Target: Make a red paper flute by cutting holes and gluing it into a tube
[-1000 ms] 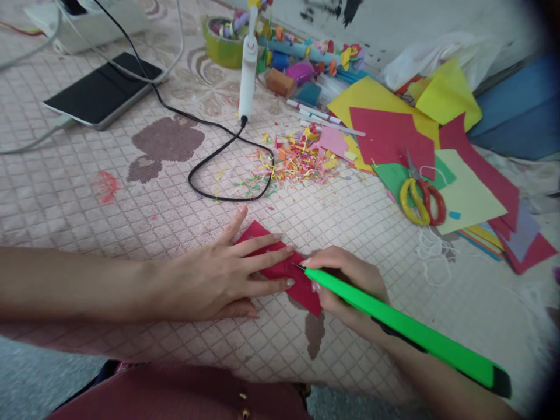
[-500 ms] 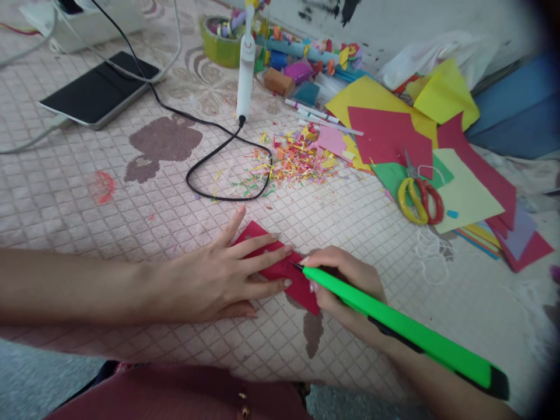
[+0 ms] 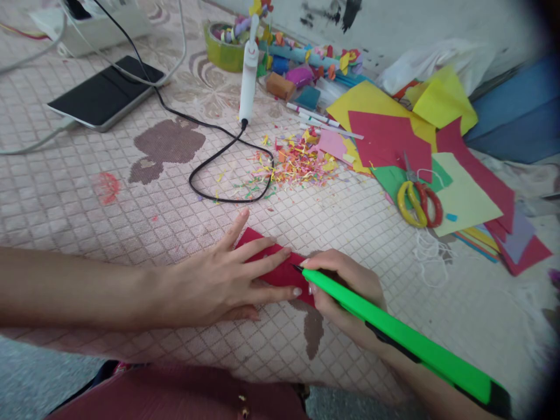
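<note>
My left hand (image 3: 219, 277) lies flat with its fingers spread, pressing on a small piece of red paper (image 3: 285, 274) on the tablecloth. Part of the paper is hidden under those fingers. In my right hand (image 3: 352, 277) is a bright green utility knife (image 3: 402, 329) with black parts along its side and end. Its thin dark tip rests on or just over the red paper, close to the left fingertips. The right thumb and fingers are closed round the front of the handle.
Scissors with yellow and red handles (image 3: 413, 204) lie on coloured paper sheets (image 3: 389, 140) at the right. Paper scraps (image 3: 301, 160) are heaped beyond my hands, near a white glue gun (image 3: 248, 79) and its black cord (image 3: 205, 195). A phone-like black device (image 3: 105, 93) lies at the far left.
The red paper has turned slightly under my left hand, whose fingers have shifted a little to the right. The knife tip stays in nearly the same place. The whole view has moved slightly.
</note>
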`<state>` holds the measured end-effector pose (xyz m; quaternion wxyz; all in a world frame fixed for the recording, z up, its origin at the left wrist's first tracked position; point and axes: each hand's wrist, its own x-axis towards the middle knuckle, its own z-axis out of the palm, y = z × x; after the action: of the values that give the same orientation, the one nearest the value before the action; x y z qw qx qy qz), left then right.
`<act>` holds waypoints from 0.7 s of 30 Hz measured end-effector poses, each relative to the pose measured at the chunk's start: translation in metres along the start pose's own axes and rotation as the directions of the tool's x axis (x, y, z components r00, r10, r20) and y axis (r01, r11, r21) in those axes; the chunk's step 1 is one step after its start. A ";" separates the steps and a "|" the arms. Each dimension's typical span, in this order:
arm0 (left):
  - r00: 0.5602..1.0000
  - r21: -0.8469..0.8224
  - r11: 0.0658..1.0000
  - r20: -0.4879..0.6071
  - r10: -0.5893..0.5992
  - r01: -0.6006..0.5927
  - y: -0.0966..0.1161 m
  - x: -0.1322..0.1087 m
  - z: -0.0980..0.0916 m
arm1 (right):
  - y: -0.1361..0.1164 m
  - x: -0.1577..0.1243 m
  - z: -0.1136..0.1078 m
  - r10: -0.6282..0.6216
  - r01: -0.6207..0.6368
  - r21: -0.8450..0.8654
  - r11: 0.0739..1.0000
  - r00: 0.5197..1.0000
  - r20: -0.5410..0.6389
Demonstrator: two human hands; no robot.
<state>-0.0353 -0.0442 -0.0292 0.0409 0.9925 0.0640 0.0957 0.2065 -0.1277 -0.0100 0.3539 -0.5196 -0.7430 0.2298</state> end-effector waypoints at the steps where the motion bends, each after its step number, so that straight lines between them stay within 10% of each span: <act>1: 1.000 0.003 1.000 -0.003 0.009 -0.009 0.000 0.000 -0.001 | 0.000 0.000 0.000 -0.002 0.002 0.000 1.000 1.000 0.002; 21: 0.999 0.004 1.000 -0.016 -0.029 0.029 0.002 -0.001 -0.001 | 0.000 -0.008 0.004 0.010 -0.011 -0.018 1.000 0.999 -0.038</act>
<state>-0.0360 -0.0467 -0.0284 0.0397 0.9908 0.0787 0.1031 0.2047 -0.1353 -0.0151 0.3619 -0.5311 -0.7354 0.2147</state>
